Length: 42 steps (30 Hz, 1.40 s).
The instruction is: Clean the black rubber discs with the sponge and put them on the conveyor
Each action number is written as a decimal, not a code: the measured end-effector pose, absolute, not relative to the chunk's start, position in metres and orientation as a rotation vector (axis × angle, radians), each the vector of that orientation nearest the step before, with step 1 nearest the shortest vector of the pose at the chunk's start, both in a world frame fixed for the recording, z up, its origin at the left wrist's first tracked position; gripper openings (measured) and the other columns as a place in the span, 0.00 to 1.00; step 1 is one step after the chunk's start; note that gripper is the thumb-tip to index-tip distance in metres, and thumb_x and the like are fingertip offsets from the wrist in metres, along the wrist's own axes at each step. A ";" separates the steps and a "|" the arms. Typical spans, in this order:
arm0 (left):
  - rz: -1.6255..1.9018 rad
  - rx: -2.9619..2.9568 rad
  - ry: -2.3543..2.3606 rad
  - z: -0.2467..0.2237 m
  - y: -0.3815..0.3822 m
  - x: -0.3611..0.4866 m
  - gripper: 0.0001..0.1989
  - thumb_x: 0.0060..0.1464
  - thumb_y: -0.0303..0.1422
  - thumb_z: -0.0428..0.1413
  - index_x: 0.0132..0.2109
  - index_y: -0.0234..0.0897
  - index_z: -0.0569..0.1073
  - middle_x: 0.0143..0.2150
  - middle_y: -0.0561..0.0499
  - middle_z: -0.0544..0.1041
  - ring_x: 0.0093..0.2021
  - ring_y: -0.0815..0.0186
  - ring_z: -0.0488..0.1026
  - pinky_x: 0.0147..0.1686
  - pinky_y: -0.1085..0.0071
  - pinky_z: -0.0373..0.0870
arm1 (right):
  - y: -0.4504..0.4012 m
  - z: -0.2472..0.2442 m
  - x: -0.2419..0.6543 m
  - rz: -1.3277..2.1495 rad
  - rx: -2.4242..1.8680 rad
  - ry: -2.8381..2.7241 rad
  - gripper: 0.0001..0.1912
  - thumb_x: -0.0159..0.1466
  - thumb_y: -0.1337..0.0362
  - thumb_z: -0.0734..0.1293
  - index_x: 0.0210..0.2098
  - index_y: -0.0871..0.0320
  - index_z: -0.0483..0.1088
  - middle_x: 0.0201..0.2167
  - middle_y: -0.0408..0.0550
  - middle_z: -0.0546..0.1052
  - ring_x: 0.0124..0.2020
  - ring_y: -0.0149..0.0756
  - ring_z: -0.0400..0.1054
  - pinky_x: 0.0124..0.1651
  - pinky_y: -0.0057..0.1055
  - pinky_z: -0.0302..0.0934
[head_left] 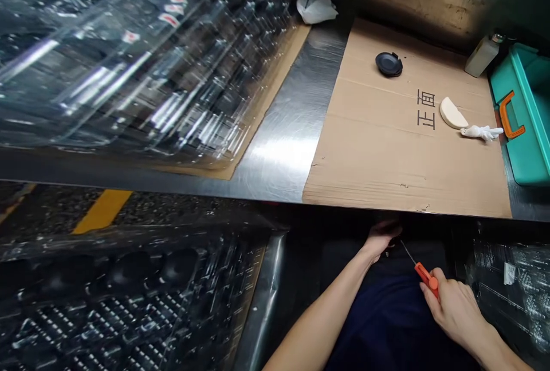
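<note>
In my right hand point(456, 305) is an orange-red utility knife point(423, 272), with a round knob on its handle. Its thin metal blade points up and left toward my left hand point(381, 235). The fingers of that hand are bent, in shadow below the table's front edge; a dark piece seems to be in them, but I cannot make it out. On the cardboard sheet point(365, 147) above lie a round black plastic part point(389, 64), a cream half-round pad point(452, 113) and a knotted white cloth-like scrap point(482, 133).
Stacked clear plastic trays point(141, 73) cover the table's left. A crumpled white wad point(315, 8) sits behind them. A bottle point(483, 56) and a teal bin point(519, 125) with an orange handle stand at right. More trays point(129, 314) with black parts lie lower left.
</note>
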<state>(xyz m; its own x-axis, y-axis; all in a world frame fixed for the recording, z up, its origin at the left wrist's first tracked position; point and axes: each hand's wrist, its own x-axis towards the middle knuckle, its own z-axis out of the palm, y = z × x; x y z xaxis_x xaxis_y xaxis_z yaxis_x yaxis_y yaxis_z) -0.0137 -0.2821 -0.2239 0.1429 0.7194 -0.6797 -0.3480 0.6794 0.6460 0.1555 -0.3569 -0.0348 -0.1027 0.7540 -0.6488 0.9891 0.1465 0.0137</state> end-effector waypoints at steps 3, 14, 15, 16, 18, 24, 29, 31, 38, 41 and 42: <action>0.813 0.694 1.200 -0.219 -0.288 -0.015 0.27 0.43 0.38 0.71 0.52 0.39 0.81 0.49 0.43 0.82 0.49 0.53 0.78 0.44 0.62 0.77 | -0.347 -0.029 0.159 -0.637 1.701 1.908 0.13 0.76 0.54 0.53 0.41 0.54 0.62 0.27 0.48 0.79 0.31 0.49 0.77 0.30 0.32 0.44; 0.846 1.022 1.249 -0.221 -0.293 -0.014 0.23 0.51 0.38 0.67 0.54 0.39 0.80 0.54 0.43 0.81 0.58 0.52 0.75 0.63 0.55 0.67 | -0.339 -0.030 0.160 -0.720 1.678 1.917 0.14 0.75 0.53 0.53 0.41 0.54 0.63 0.29 0.49 0.79 0.32 0.48 0.77 0.31 0.32 0.45; 0.852 1.021 1.262 -0.222 -0.293 -0.014 0.23 0.50 0.38 0.67 0.54 0.39 0.80 0.54 0.43 0.81 0.58 0.52 0.75 0.63 0.55 0.67 | -0.339 -0.030 0.160 -0.716 1.684 1.915 0.14 0.75 0.53 0.54 0.42 0.55 0.63 0.29 0.49 0.79 0.32 0.48 0.77 0.31 0.32 0.45; 0.861 1.017 1.267 -0.223 -0.293 -0.014 0.23 0.50 0.38 0.67 0.54 0.39 0.80 0.55 0.43 0.80 0.59 0.52 0.75 0.64 0.55 0.66 | -0.338 -0.030 0.160 -0.706 1.702 1.905 0.14 0.75 0.53 0.54 0.42 0.55 0.63 0.29 0.49 0.79 0.32 0.48 0.77 0.31 0.32 0.44; 0.871 1.009 1.258 -0.224 -0.293 -0.015 0.23 0.50 0.37 0.67 0.54 0.40 0.80 0.56 0.43 0.80 0.59 0.53 0.74 0.65 0.55 0.65 | -0.336 -0.031 0.162 -0.692 1.732 1.894 0.14 0.75 0.53 0.54 0.43 0.55 0.63 0.29 0.50 0.79 0.33 0.49 0.77 0.31 0.32 0.44; 0.903 0.874 1.236 -0.224 -0.291 -0.015 0.23 0.48 0.37 0.69 0.53 0.40 0.80 0.54 0.44 0.81 0.58 0.53 0.76 0.63 0.56 0.67 | -0.331 -0.030 0.167 -0.738 1.697 1.907 0.14 0.75 0.52 0.55 0.41 0.55 0.63 0.30 0.49 0.79 0.34 0.49 0.77 0.32 0.32 0.43; 0.917 0.421 1.227 -0.230 -0.285 -0.015 0.27 0.44 0.42 0.72 0.51 0.38 0.80 0.49 0.41 0.82 0.49 0.54 0.79 0.46 0.58 0.79 | -0.337 -0.034 0.167 -0.786 1.669 1.911 0.14 0.74 0.53 0.55 0.42 0.55 0.64 0.30 0.49 0.79 0.34 0.49 0.77 0.33 0.32 0.45; 0.884 0.261 1.190 -0.232 -0.283 -0.017 0.29 0.43 0.43 0.72 0.51 0.37 0.79 0.50 0.40 0.80 0.46 0.54 0.79 0.37 0.60 0.80 | -0.340 -0.038 0.164 -0.780 1.674 1.915 0.14 0.75 0.53 0.54 0.43 0.55 0.64 0.30 0.50 0.79 0.34 0.49 0.77 0.33 0.32 0.45; 0.800 0.221 1.191 -0.231 -0.282 -0.025 0.29 0.43 0.46 0.72 0.50 0.36 0.78 0.52 0.38 0.78 0.45 0.55 0.78 0.32 0.64 0.82 | -0.346 -0.046 0.157 -0.832 1.704 1.921 0.14 0.74 0.54 0.55 0.44 0.56 0.66 0.30 0.50 0.79 0.34 0.48 0.76 0.34 0.33 0.50; 0.772 0.281 1.179 -0.229 -0.287 -0.026 0.31 0.43 0.46 0.72 0.52 0.39 0.78 0.55 0.39 0.77 0.52 0.52 0.76 0.34 0.63 0.82 | -0.355 -0.036 0.173 -0.992 1.845 1.974 0.15 0.73 0.53 0.56 0.44 0.55 0.68 0.29 0.46 0.77 0.33 0.44 0.74 0.38 0.34 0.58; 0.756 0.306 1.172 -0.229 -0.288 -0.026 0.32 0.43 0.46 0.72 0.53 0.39 0.78 0.56 0.40 0.77 0.54 0.52 0.76 0.35 0.64 0.82 | -0.361 -0.032 0.183 -1.089 1.915 1.999 0.15 0.73 0.52 0.57 0.44 0.54 0.69 0.31 0.46 0.78 0.35 0.43 0.74 0.40 0.35 0.60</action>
<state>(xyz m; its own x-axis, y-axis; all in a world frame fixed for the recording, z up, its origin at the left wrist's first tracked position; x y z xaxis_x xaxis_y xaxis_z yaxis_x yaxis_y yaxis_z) -0.0263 -0.2882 -0.2288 0.1824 0.6747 -0.7152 -0.3733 0.7204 0.5845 0.1831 -0.3612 -0.0318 -0.1629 0.7984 -0.5797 0.9199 -0.0895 -0.3817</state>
